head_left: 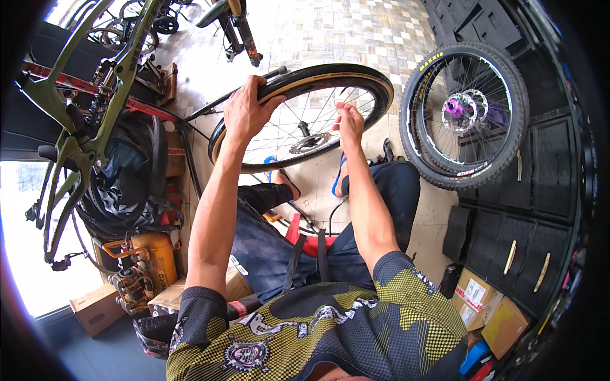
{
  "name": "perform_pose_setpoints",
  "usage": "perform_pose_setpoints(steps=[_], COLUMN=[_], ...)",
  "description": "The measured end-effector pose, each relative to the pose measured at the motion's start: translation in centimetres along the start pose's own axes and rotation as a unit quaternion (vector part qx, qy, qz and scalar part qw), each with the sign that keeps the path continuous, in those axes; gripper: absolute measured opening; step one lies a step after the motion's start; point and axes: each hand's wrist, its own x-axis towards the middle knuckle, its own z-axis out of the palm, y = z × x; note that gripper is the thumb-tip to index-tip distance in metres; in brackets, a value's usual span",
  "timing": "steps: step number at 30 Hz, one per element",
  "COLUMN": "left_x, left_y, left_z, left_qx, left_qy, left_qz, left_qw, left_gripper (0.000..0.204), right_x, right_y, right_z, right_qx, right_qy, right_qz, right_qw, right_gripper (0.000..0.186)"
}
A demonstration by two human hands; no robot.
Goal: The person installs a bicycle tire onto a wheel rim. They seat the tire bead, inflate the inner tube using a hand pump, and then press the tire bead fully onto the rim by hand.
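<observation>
My left hand (249,109) is closed on the black, tan-sided tyre of a bicycle wheel (372,86), its fingers over the tyre's upper left part. The wheel is tilted above my legs, with a black hub (304,129), spokes and a disc rotor (306,144). My right hand (349,124) is inside the rim's outline at the right, fingers loosely bent and apart, just below a short dark stem on the rim, with nothing visible in them. My feet in blue flip-flops (279,178) show beneath the wheel.
Knobby-tyred wheels (511,117) lean against black cabinets (527,247) at right. An olive bike frame (117,82) hangs at left, near black bags (130,168) and a yellow compressor (152,267). Cardboard boxes (95,308) stand low on both sides. A fork (241,35) hangs above the wheel.
</observation>
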Motion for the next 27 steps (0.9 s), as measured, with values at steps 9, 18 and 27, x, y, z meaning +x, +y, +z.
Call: perform_pose_setpoints(steps=[9, 18, 27], left_x=[-0.3, -0.9, -1.7], left_y=[1.2, 1.5, 1.3], left_z=[-0.4, -0.3, -0.3], left_qx=[0.006, -0.007, -0.015], left_qy=[-0.004, 0.007, 0.021], left_qz=[0.007, 0.026, 0.043], left_qw=[1.0, 1.0, 0.999], left_gripper=[0.059, 0.059, 0.062], right_x=[-0.9, -0.6, -0.8], right_y=[-3.2, -3.7, -3.1], right_z=[1.0, -0.1, -0.6], right_qx=[0.225, 0.308, 0.322], right_qy=[-0.033, -0.074, -0.089], right_qz=[0.126, 0.157, 0.161], right_qw=[0.965, 0.935, 0.929], right_gripper=[0.032, 0.033, 0.031])
